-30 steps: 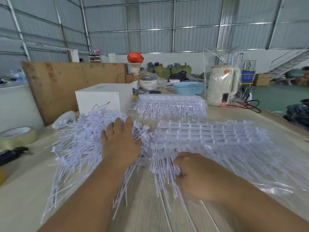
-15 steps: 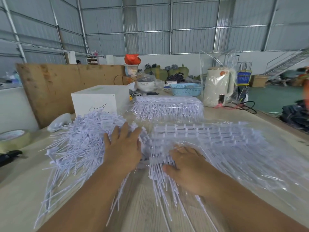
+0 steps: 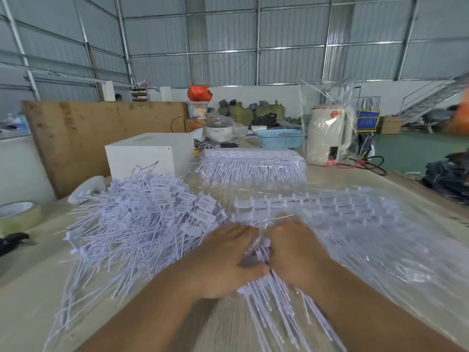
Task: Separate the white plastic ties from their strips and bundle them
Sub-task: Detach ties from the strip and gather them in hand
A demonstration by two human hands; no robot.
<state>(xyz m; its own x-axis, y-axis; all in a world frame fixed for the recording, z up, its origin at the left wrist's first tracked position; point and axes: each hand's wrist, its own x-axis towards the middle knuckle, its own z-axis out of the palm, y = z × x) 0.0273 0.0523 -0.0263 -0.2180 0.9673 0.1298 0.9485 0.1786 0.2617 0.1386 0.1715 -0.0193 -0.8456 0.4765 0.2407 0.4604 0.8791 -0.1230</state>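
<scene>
Both hands are meeting at the near centre of the pale wooden tabletop (image 3: 30,283), gripping the same clump of white plastic ties still joined on their strips (image 3: 274,298). The left hand (image 3: 225,260) is curling over the clump from the left, its thumb pressing across the top of it. The right hand (image 3: 294,252) is closing on the clump from the right, its fingers bent down into the ties and mostly hidden by them. The thin tails of the gripped ties are fanning out toward the near edge, between the two forearms.

To the right, more strips are lying under a sheet of clear plastic wrap (image 3: 380,237), spreading toward the right edge. To the left, a loose heap of separated white ties with small rectangular tags (image 3: 142,219) is resting on the tabletop, just beside the left hand. Farther back, another wrapped stack of tie strips (image 3: 253,166) is sitting beside a white cardboard box (image 3: 149,156). A roll of tape (image 3: 17,214) is lying at the far left.
</scene>
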